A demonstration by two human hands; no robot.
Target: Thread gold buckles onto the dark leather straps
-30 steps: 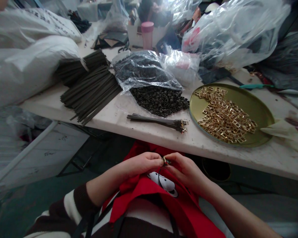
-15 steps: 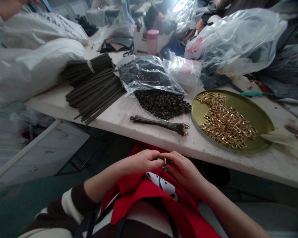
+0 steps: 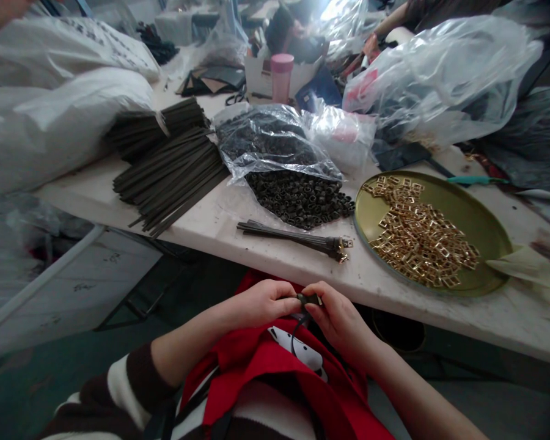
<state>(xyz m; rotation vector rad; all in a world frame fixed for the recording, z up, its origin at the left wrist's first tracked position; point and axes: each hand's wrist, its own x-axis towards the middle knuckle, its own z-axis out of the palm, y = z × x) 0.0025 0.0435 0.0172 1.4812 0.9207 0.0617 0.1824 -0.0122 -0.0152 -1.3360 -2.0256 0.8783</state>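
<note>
Close together over my lap, both hands pinch a thin dark strap [image 3: 308,299]. My left hand [image 3: 270,300] closes thumb and forefinger on its left part. The fingers of my right hand [image 3: 333,310] are closed on its right part, where a small gold glint shows, perhaps a buckle. A thin dark length of the strap curves down over my red apron [image 3: 256,348]. Just beyond, on the table edge, lies a small bundle of finished-looking straps [image 3: 293,237] with gold buckles [image 3: 344,244] at the right end. My fingers hide much of the held piece.
A round tray [image 3: 490,244] holds many gold buckles [image 3: 426,238]. Small black loops [image 3: 297,198] spill from a clear bag [image 3: 275,137]. A pile of dark strips [image 3: 174,177] lies left, beside white sacks [image 3: 64,122]. Another person's arm [image 3: 389,21] shows at the back right.
My right hand has shifted slightly right, and its grip on the strap has changed. More dark strap shows between the hands, and the gold part now sits by my right fingers.
</note>
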